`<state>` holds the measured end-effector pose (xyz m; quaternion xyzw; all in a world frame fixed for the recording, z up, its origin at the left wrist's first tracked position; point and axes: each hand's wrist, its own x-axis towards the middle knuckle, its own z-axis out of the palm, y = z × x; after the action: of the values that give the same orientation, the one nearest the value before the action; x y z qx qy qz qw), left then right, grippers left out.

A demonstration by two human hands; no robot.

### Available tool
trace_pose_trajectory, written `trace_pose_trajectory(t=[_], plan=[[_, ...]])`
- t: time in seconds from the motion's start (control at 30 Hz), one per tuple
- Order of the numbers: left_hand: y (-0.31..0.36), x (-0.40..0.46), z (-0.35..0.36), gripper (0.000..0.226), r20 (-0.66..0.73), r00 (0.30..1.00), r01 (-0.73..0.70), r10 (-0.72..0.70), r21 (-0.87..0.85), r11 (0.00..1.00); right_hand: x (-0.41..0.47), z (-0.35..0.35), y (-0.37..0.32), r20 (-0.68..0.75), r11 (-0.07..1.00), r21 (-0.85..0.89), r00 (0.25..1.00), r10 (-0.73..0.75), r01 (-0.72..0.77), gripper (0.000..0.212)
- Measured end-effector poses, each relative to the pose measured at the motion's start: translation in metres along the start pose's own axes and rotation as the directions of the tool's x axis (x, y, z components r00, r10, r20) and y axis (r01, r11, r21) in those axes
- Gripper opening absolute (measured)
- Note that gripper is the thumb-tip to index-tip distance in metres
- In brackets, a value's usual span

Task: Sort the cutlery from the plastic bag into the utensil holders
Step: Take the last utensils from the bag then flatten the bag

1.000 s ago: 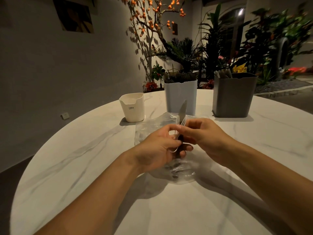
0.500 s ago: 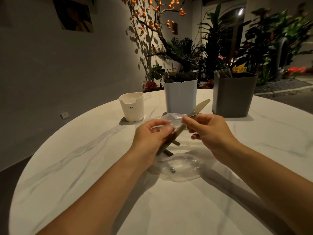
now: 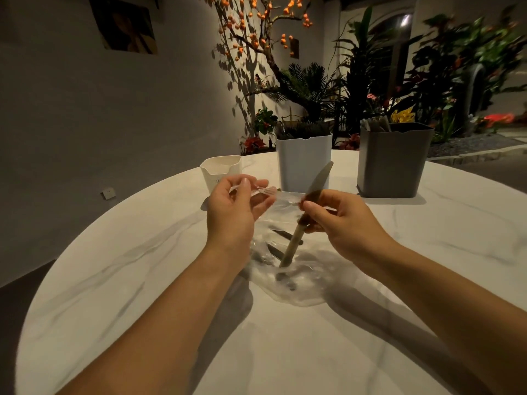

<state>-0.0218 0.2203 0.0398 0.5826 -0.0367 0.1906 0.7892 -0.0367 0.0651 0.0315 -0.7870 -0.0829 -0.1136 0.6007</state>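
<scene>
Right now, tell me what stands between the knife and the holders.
The knife, pinched by the right hand, has its handle still inside the plastic bag, whose rim the left hand holds. Beyond that, nothing visible blocks the way to the holders.

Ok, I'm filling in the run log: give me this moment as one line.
stage: knife coming out of plastic bag | right hand: grips knife | left hand: pinches bag edge | holders: not yet reached

1 head-worn camera looks forward and down, close over the round table (image 3: 142,280).
</scene>
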Motion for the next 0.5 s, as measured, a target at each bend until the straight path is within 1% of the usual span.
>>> trace_pose_trajectory(t=[0.03, 0.1, 0.17, 0.2, 0.23, 0.3, 0.43, 0.5], plan=[[0.0, -0.002, 0.001, 0.014, 0.032, 0.998, -0.047, 0.044, 0.068, 0.997, 0.0, 0.0, -0.002, -0.022, 1.0, -0.008, 0.999, -0.024, 0.024, 0.021], [-0.002, -0.004, 0.005, 0.014, 0.079, 0.99, -0.128, 0.114, 0.203, 0.971, 0.001, 0.0, -0.006, -0.06, 0.993, -0.07, 0.994, -0.095, 0.091, 0.048], [-0.003, -0.004, 0.01, 0.015, 0.072, 0.983, -0.181, 0.167, 0.293, 0.939, 0.001, -0.001, -0.009, -0.076, 0.982, -0.128, 0.986, -0.148, 0.138, 0.078], [-0.002, -0.002, 0.012, 0.015, 0.055, 0.978, -0.208, 0.202, 0.331, 0.92, 0.001, -0.002, -0.011, -0.076, 0.975, -0.153, 0.982, -0.174, 0.161, 0.087], [-0.001, -0.001, 0.012, 0.015, 0.042, 0.971, -0.233, 0.234, 0.365, 0.901, 0.001, -0.002, -0.013, -0.07, 0.967, -0.178, 0.978, -0.198, 0.183, 0.092], [0.001, 0.002, 0.012, 0.015, 0.052, 0.965, -0.257, 0.259, 0.408, 0.876, 0.001, -0.003, -0.017, -0.042, 0.958, -0.194, 0.973, -0.225, 0.213, 0.091], [0.003, 0.001, 0.01, 0.013, 0.184, 0.968, -0.238, 0.173, 0.437, 0.867, 0.005, -0.003, -0.025, 0.002, 0.965, -0.137, 0.974, -0.227, 0.225, 0.064], [0.007, 0.001, 0.012, 0.011, 0.253, 0.954, -0.265, 0.161, 0.459, 0.848, 0.009, -0.005, -0.031, 0.011, 0.958, -0.13, 0.967, -0.255, 0.255, 0.054]])
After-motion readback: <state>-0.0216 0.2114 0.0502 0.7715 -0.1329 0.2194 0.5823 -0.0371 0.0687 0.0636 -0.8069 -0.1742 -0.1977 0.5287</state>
